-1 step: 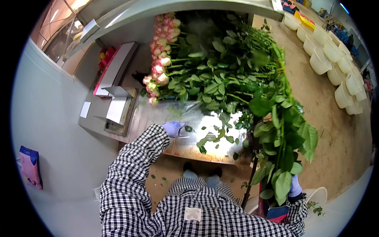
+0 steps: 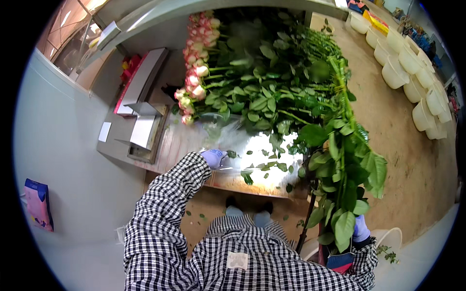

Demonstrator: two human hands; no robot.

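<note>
My left hand [image 2: 213, 158], in a lavender glove, rests at the front of the metal table [image 2: 182, 150], fingers curled together. What they hold, if anything, is hidden. A loose green leaf [image 2: 232, 154] lies by its fingertips, and clear plastic sheet [image 2: 223, 127] spreads just beyond. At lower right, my right hand [image 2: 360, 229], also gloved, sits beside large hanging rose leaves [image 2: 344, 225]; its fingers are hidden behind them. Pink-and-white roses [image 2: 198, 80] lie in a big pile across the table, heads to the left and green stems [image 2: 342, 87] to the right.
Loose leaves [image 2: 269, 167] litter the tabletop. A metal bracket [image 2: 144, 131] and a white-and-red box [image 2: 145, 77] stand at the left. White buckets [image 2: 394, 73] line the brown floor at right; another white bucket [image 2: 391, 237] is near my right arm. A metal beam [image 2: 233, 8] crosses overhead.
The view has shifted slightly, and the leaves at right sit a little further left. Both hands stay in nearly the same places.
</note>
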